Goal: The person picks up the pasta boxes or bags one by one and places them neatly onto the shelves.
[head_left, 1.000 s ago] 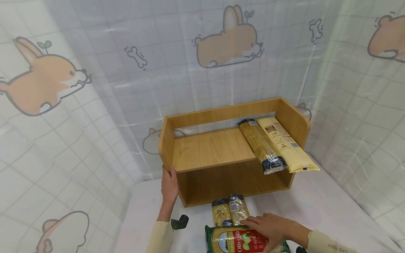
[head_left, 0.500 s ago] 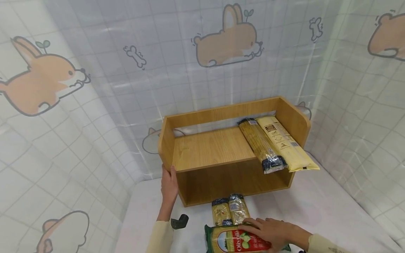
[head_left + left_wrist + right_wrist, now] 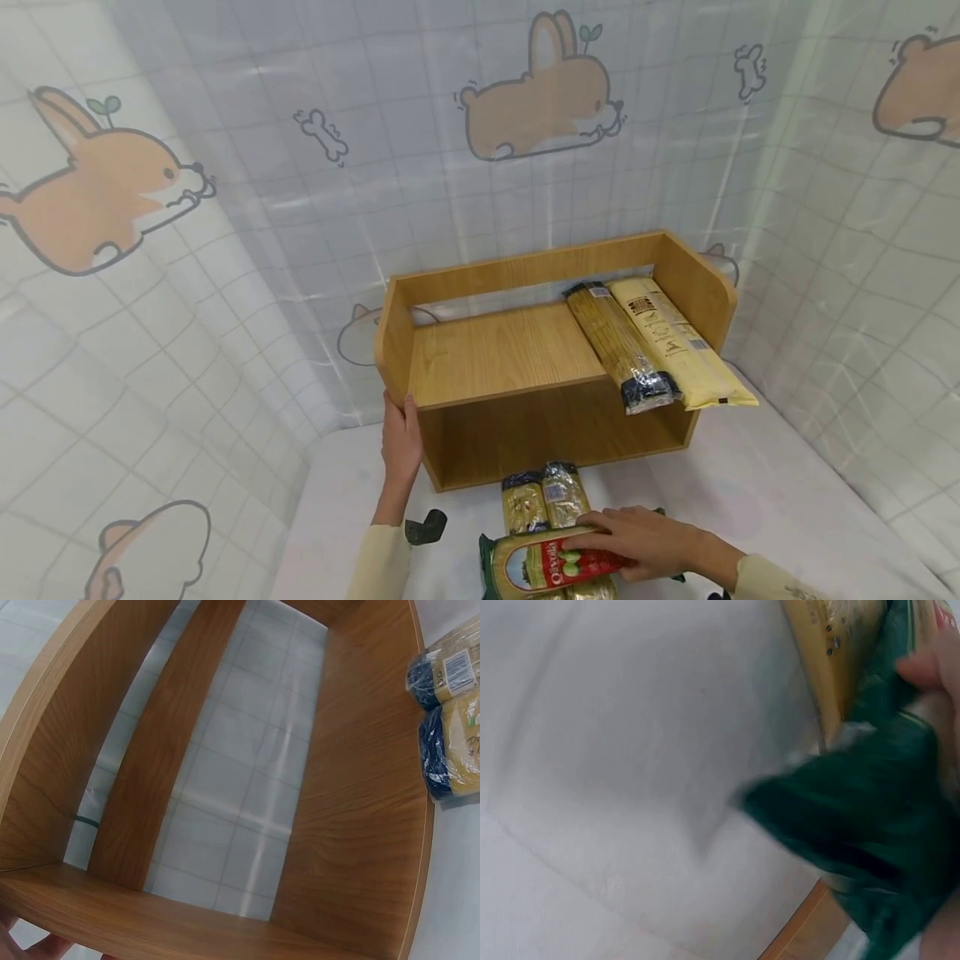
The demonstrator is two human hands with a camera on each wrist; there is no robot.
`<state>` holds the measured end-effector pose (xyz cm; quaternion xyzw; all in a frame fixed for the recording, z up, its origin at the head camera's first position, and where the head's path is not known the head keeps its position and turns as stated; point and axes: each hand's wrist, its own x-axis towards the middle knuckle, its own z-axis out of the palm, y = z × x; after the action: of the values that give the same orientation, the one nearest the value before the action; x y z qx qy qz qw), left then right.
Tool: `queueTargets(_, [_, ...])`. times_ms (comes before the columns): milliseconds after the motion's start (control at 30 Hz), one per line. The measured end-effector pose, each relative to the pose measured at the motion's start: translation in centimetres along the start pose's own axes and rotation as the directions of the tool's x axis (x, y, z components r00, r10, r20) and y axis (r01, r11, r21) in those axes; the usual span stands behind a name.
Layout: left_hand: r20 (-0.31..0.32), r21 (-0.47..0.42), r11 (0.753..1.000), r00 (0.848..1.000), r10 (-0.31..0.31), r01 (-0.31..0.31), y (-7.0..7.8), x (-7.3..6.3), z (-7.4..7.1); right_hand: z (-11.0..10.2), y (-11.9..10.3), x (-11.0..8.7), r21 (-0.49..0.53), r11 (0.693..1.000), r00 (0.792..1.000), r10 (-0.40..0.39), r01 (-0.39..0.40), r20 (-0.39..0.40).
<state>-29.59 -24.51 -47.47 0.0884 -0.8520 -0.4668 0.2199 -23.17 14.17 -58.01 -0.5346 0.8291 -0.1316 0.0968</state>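
Green pasta bag [image 3: 531, 568] is sitting btm ctr of head view, a plump, crinkly plastic pillow w/ red label, slanting up a bit toward frame R, & overlapping small gold packs [image 3: 567, 497]; can't tell if touching. R hand [image 3: 647, 543] is gripping it nr its right part, fingers bending over, spread only abt as wide as the bag. In R wrist view the bag's dark green end is hanging loose, creased & blurry.

Gold packs are lying side by side, shiny clear film w/ navy ends, by the front of wooden shelf [image 3: 498, 354]. L hand [image 3: 402, 442] is holding shelf's left side panel, fingers wrapping its lower front edge, partly hidden. Shelf is showing smooth woodgrain, two tiers, rounded corners. Upper tier, frame R: long spaghetti pack [image 3: 611, 337] is lying nxt to cream pack [image 3: 678, 340], both poking past front edge.

Black elbow piece [image 3: 426, 527] is resting on white tabletop [image 3: 341, 479], lower L of ctr. Wrinkled, glossy plastic sheeting [image 3: 375, 200], grid + cartoon dogs, is covering the walls.
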Motion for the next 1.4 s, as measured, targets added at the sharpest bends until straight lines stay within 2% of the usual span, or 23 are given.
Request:
queueTargets(233, [-0.004, -0.003, 1.000, 1.000, -0.008, 0.008, 0.1, 0.1, 0.1, 0.4, -0.2, 0.6, -0.173, 0.984, 0.988, -0.060, 0.034, -0.144])
queueTargets(367, [0.009, -0.017, 1.000, 1.000, -0.011, 0.011, 0.2, 0.0, 0.3, 0.7, -0.6, 0.7, -0.283, 0.959, 0.969, -0.073, 0.004, -0.234])
queueTargets(467, [0.009, -0.018, 1.000, 1.000, -0.012, 0.012, 0.0, -0.1, 0.3, 1.0, -0.7, 0.8, -0.351, 0.936, 0.947, -0.087, -0.028, -0.308])
queueTargets(667, [-0.015, -0.007, 1.000, 1.000, -0.003, 0.003, -0.3, -0.3, 0.3, 1.1, -0.6, 1.2, -0.454, 0.886, 0.884, -0.140, -0.089, -0.447])
queueTargets(900, [-0.004, -0.033, 0.999, 1.000, 0.018, -0.019, -0.2, -0.3, 0.2, -0.1, -0.9, 1.2, -0.469, 0.862, 0.850, -0.094, -0.191, -0.519])
queueTargets(1000, [-0.003, -0.035, 0.999, 1.000, 0.018, -0.018, -0.1, -0.2, 0.1, -0.5, -0.9, 1.2, -0.473, 0.857, 0.822, -0.112, -0.205, -0.558])
queueTargets(1167, [0.007, -0.025, 1.000, 1.000, 0.016, -0.016, 0.0, -0.1, 0.1, -1.0, -0.6, 1.3, -0.462, 0.866, 0.781, -0.149, -0.193, -0.606])
queueTargets(1333, [0.007, -0.020, 1.000, 1.000, 0.022, -0.022, 0.1, -0.1, 0.0, -1.4, -0.7, 1.7, -0.428, 0.882, 0.745, -0.149, -0.196, -0.650])
queueTargets(1400, [0.004, -0.016, 1.000, 1.000, 0.024, -0.024, 0.1, -0.1, 0.1, -1.7, -0.9, 1.9, -0.407, 0.892, 0.724, -0.149, -0.196, -0.674])
